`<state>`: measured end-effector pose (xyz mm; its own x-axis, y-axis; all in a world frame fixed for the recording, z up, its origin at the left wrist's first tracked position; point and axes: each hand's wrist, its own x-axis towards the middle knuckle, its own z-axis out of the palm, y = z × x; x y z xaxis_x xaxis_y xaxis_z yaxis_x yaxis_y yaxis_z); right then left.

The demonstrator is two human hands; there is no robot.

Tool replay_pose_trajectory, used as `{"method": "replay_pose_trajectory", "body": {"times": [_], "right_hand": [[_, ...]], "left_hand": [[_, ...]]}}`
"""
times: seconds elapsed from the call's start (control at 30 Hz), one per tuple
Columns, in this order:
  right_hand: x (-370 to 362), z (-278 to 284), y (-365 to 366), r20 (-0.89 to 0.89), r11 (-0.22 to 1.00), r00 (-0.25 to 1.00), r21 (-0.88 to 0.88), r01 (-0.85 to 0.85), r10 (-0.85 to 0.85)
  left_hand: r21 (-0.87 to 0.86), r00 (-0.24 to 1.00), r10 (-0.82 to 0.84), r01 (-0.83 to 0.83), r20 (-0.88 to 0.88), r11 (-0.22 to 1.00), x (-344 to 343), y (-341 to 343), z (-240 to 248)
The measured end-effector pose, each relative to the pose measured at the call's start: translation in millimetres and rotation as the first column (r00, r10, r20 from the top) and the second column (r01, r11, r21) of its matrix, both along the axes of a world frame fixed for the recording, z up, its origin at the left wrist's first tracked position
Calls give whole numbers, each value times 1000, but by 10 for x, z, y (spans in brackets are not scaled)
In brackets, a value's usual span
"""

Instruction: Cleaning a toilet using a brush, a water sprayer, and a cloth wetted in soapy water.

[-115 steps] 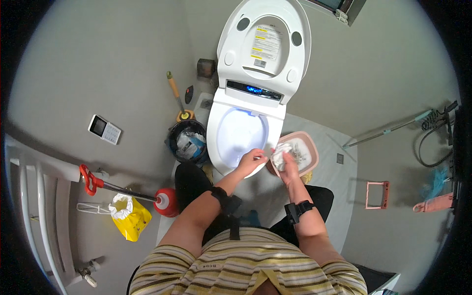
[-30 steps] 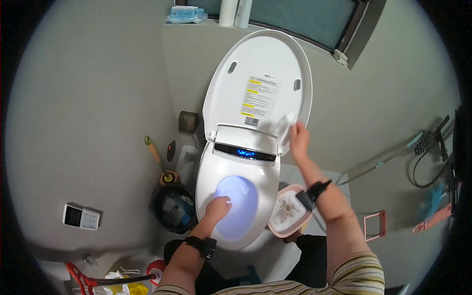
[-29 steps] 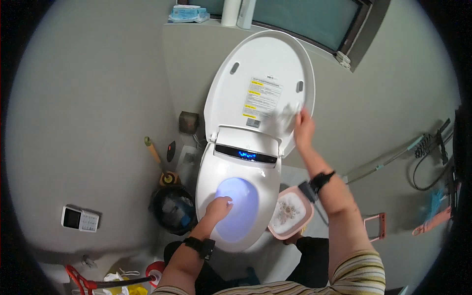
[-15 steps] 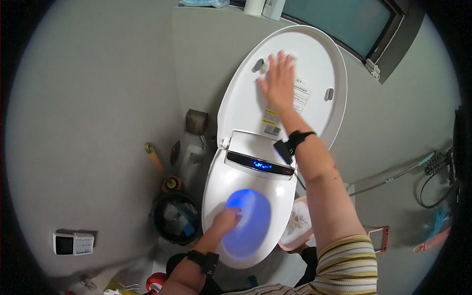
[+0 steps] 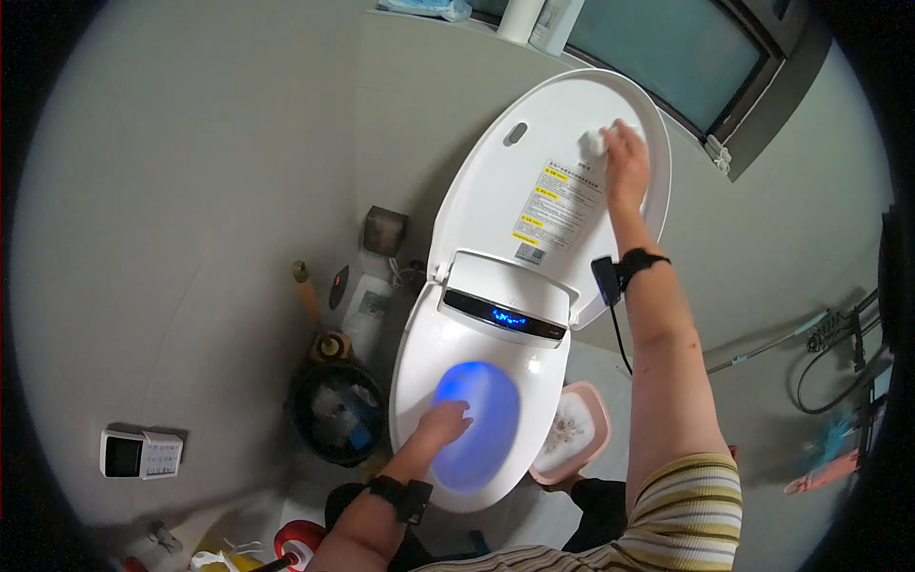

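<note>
The raised lid (image 5: 477, 191) of a white toilet leans back toward the wall. Up near its right side, my right hand (image 5: 627, 170) presses a small white wad (image 5: 595, 143), maybe tissue, with bent fingers; the wad's exact kind is unclear. My left hand (image 5: 444, 425) hovers over the seat's left side, its fingertips above the blue-lit bowl opening (image 5: 491, 429). Its fingers are slightly bent and apart, and nothing shows in them. Between lid and seat lies a dark control panel (image 5: 505, 316) with a glowing blue display. A printed label (image 5: 558, 203) sits on the lid's inner face.
A pink basin (image 5: 600, 419) of whitish, speckled water stands right of the toilet. On the left are a dark bin (image 5: 334, 419) and a brush handle (image 5: 305, 286). Bottles (image 5: 553, 24) line the window ledge. A remote (image 5: 141, 454) hangs on the left wall.
My right hand has moved right across the lid, from its middle to near its right side, uncovering the label. Its fingers have gone from flat to bent. My left hand has barely moved.
</note>
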<state>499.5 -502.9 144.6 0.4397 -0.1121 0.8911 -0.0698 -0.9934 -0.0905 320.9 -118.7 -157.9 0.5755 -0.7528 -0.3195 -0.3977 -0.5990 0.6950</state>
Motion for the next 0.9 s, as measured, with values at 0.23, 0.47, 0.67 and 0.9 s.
{"method": "replay_pose_trajectory", "body": {"times": [0.23, 0.47, 0.67, 0.9], "right_hand": [[552, 555, 362, 278, 879, 887, 415, 235, -368], [1140, 379, 965, 290, 857, 925, 512, 66, -244], [1121, 22, 1568, 122, 873, 985, 486, 48, -122], [850, -657, 1809, 22, 991, 994, 81, -107, 106]], "left_hand": [[-15, 996, -68, 69, 58, 998, -7, 0, -266], [-52, 997, -71, 72, 25, 996, 17, -57, -258], [-50, 998, -47, 48, 29, 998, 54, -2, -99], [-74, 999, -43, 45, 33, 996, 3, -62, -154]]}}
